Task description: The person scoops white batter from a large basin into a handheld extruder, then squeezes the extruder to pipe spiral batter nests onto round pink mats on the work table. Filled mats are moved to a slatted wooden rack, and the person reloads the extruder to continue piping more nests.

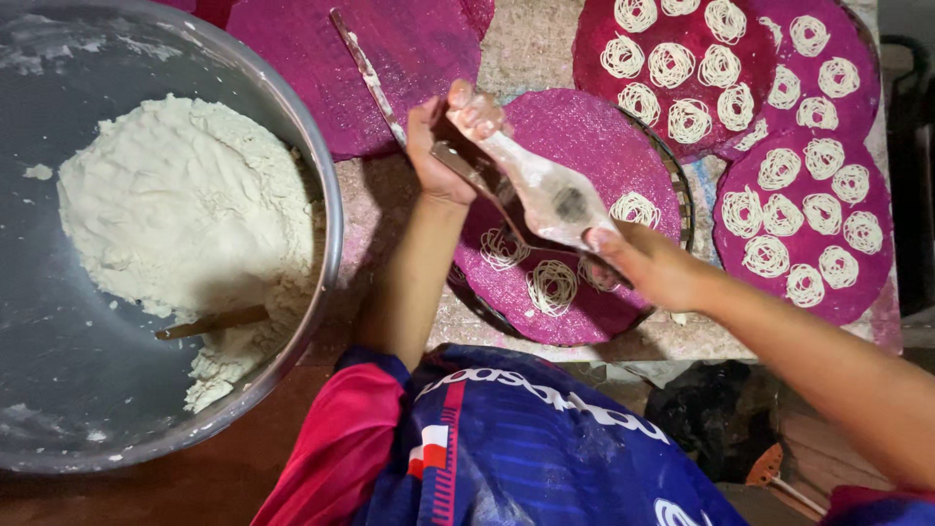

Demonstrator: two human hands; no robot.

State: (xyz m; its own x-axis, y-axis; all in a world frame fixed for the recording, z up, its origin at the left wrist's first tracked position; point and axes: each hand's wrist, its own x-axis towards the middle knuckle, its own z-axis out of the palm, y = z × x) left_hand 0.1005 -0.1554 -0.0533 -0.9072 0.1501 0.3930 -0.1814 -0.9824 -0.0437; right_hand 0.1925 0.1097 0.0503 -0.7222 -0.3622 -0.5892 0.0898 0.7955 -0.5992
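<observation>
I see left hand and right hand both clenched on noodle press, long axis diagonal, above magenta mat; probably three noodle coils beneath.

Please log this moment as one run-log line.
left hand: grips press handle | right hand: grips other handle | below: round pink mat with noodle coils

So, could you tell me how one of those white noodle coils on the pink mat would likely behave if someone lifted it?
The noodle coils are thin, loose strands of fresh dough, so one would probably be floppy and sag or tear. They look light. Lying flat on the woven pink mat, they seem unlikely to roll, though they may stick.
</observation>
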